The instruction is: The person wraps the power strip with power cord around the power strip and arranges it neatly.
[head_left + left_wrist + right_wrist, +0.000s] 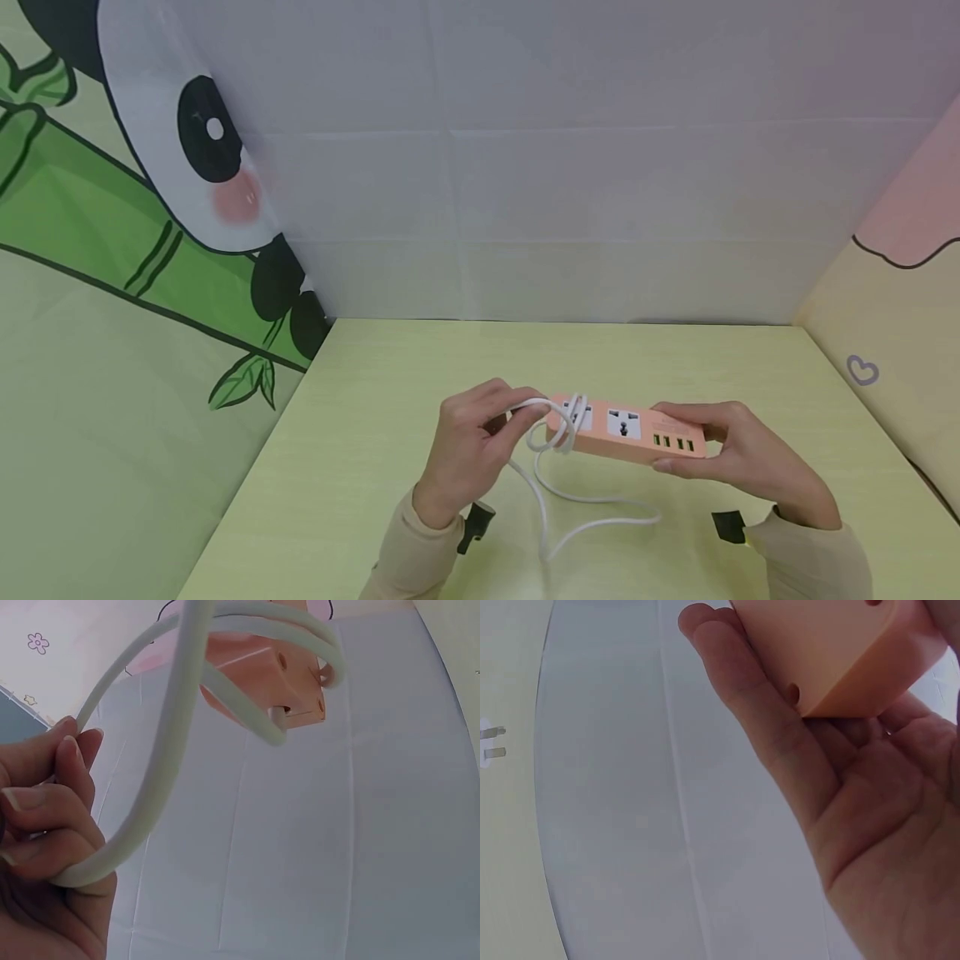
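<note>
A pink-orange power strip [633, 452] with white sockets and a row of USB ports is held over the table, its right end gripped by my right hand [742, 446]. Thumb and fingers of that hand clasp the strip's end [817, 652] in the right wrist view. White cord [600, 500] loops around the strip's left end and hangs below it in a long bend. My left hand [472, 437] pinches a length of this cord beside the strip. In the left wrist view, the cord [166, 742] also runs through the curled fingers of the left hand [60, 847].
The pale yellow table [420, 358] lies beneath both hands. A plain grey-white panel [562, 183] closes off the back. Printed side walls stand left [112, 400] and right [885, 308]. Two small metal prongs [495, 753] show at the right wrist view's left edge.
</note>
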Tool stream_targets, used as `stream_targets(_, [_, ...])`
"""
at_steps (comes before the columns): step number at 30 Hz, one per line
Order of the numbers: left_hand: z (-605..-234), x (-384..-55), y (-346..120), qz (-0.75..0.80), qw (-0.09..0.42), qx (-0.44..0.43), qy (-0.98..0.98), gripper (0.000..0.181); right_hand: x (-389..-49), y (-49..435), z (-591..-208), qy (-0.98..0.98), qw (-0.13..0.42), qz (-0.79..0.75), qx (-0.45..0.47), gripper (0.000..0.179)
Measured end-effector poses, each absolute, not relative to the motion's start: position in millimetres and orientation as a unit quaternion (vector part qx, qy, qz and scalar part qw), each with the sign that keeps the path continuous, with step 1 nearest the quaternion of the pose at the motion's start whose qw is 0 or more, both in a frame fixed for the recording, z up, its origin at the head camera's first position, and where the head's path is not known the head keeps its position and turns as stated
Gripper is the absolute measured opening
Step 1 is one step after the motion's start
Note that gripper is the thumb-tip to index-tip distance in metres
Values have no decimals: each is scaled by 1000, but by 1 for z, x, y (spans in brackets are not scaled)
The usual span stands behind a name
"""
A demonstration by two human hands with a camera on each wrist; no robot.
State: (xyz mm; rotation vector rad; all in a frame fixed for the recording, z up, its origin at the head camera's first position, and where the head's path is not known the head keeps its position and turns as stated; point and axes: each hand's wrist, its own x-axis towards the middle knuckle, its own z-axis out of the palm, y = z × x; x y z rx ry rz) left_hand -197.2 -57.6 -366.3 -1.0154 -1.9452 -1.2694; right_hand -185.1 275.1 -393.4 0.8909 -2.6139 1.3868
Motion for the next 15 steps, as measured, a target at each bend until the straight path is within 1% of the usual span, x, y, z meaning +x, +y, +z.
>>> stream_targets(5, [-368,-200,-58,-481,299,-376,-733,4,-185,274,-394,-838,22,454,300,52])
stream_targets(15, [-370,-203,-57,-481,296,-375,-735,5,-184,273,-395,-833,25,458,310,54])
